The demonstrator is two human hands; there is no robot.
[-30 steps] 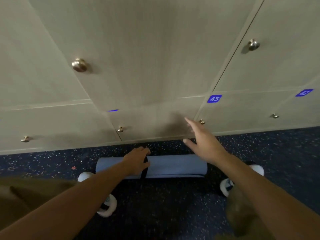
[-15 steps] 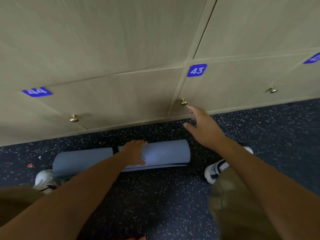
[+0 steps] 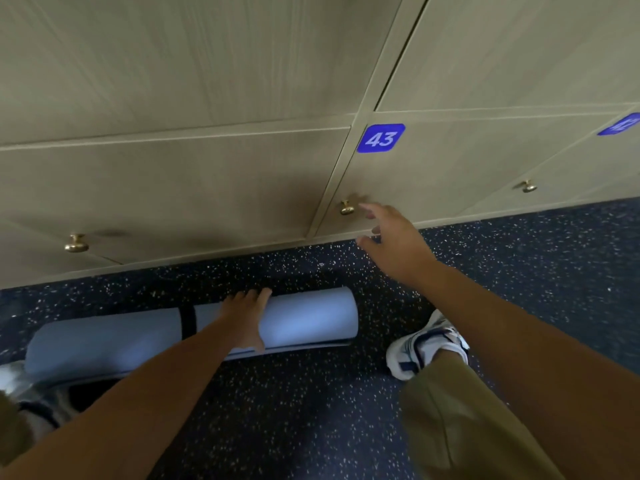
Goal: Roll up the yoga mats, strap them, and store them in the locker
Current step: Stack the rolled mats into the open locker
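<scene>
A rolled blue yoga mat (image 3: 304,317) lies on the dark speckled floor (image 3: 311,410), running left to right just near of the row of lockers. A black strap (image 3: 188,322) circles it around its middle. The left hand (image 3: 247,315) rests on top of the roll, just right of the strap, its fingers laid over the far side of the curve and the thumb down the near side, wrapped loosely on the mat.

The right hand (image 3: 393,239) is in the air, farther away and to the right of the mat, not touching it. Its fingers are spread and relaxed, holding nothing, with the fingertips just beside the brass knob (image 3: 347,207) of the locker door (image 3: 450,168) bearing the blue 43 label (image 3: 381,138). Whether a fingertip touches the knob cannot be told.

A white and navy shoe (image 3: 424,344) stands on the floor near the mat's right end.
</scene>
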